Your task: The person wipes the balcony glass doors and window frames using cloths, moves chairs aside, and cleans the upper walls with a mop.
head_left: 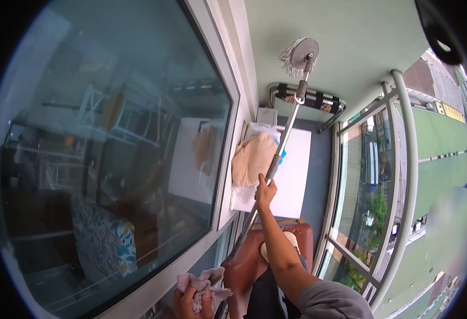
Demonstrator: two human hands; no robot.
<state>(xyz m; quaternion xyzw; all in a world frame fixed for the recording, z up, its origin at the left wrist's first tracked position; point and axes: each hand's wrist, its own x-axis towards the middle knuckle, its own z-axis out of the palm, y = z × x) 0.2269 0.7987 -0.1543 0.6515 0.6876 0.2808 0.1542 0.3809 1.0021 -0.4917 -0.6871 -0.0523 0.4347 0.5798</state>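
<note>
A long-handled mop (291, 126) slants up and away from me, its pole metal with dark grey grips. At its upper end a round grey disc with white string fringe (292, 57) is near the pale green surface; whether it touches is unclear. My right hand (266, 193) is wrapped around the pole near its middle grip. Low in the view, my left hand (192, 304) clutches a crumpled pale rag (205, 284) beside the window frame. Beyond my right hand, a beige ribbed cloth (254, 158) lies on a white table (296, 178).
A large glass window (121, 138) with reflections fills the left. On the right runs a metal railing (408, 143) with glass panels, high above the ground outside. A brown padded stool (238, 282) is under me, my foot on it. A folded frame (318, 101) stands at the far end.
</note>
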